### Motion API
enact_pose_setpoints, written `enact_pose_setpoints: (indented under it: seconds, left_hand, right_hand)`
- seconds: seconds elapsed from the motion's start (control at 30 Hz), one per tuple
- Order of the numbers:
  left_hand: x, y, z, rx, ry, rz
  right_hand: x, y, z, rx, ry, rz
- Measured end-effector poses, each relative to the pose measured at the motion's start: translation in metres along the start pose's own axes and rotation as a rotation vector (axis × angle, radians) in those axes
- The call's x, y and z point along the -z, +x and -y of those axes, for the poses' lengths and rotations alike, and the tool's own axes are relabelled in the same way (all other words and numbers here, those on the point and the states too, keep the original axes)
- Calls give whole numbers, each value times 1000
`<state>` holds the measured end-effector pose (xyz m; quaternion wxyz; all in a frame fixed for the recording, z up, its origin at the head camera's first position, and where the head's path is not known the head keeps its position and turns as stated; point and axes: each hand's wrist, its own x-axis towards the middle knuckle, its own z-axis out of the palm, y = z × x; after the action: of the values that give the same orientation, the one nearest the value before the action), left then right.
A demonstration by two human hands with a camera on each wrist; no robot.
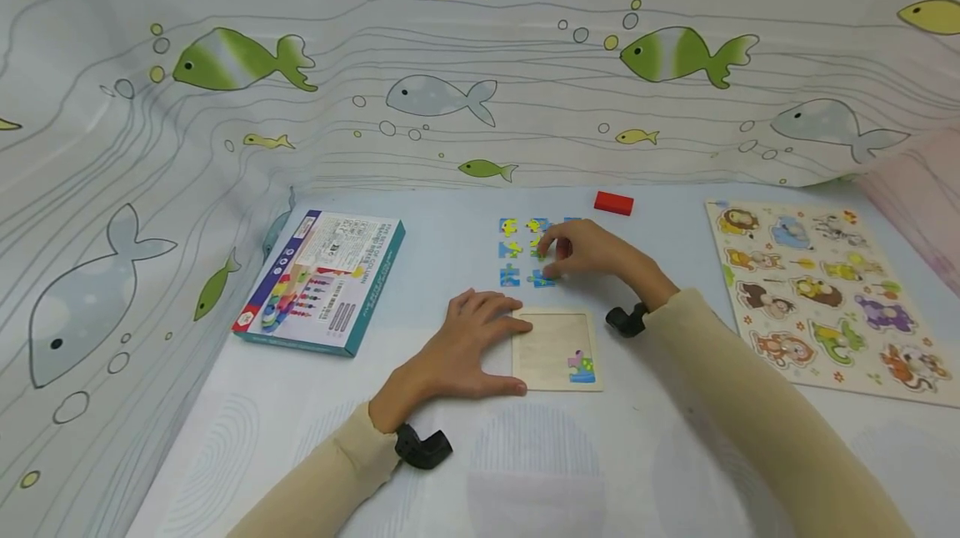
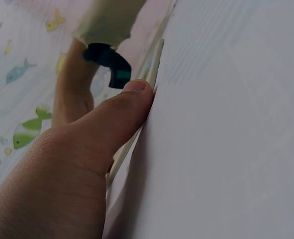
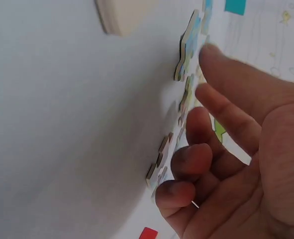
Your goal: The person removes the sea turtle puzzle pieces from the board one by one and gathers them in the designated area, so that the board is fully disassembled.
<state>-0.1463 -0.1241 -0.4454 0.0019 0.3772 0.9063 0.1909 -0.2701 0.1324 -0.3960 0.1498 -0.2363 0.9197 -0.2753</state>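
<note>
A square wooden puzzle tray (image 1: pixel 547 342) lies flat on the table, with joined jigsaw pieces (image 1: pixel 582 369) in its lower right corner. My left hand (image 1: pixel 476 346) lies with spread fingers at the tray's left side; its thumb (image 2: pixel 132 99) touches the edge. Beyond the tray, loose jigsaw pieces (image 1: pixel 509 249) are laid out in rows. Over the right part of these rows hovers my right hand (image 1: pixel 592 250), fingers loosely bent. Its thumb is close to a blue jigsaw piece (image 3: pixel 187 47) in the right wrist view, with a gap between thumb and fingers. The hand hides some pieces.
A boxed toy set (image 1: pixel 322 279) lies at the left. A red block (image 1: pixel 613 203) sits behind the pieces. At the right is an animal puzzle board (image 1: pixel 828 296), near the right forearm. A fish-patterned curtain (image 1: pixel 450 37) stands behind the table.
</note>
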Motion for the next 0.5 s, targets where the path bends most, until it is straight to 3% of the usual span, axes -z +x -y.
enact_pose_setpoints:
  seconds: [0.17, 0.5]
  left_hand:
    - [1, 0, 0, -10, 8, -11]
    - [1, 0, 0, -17, 13, -14]
  right_hand:
    - [-3, -11, 0, 0, -16, 59]
    - [-7, -13, 7, -10, -34, 40]
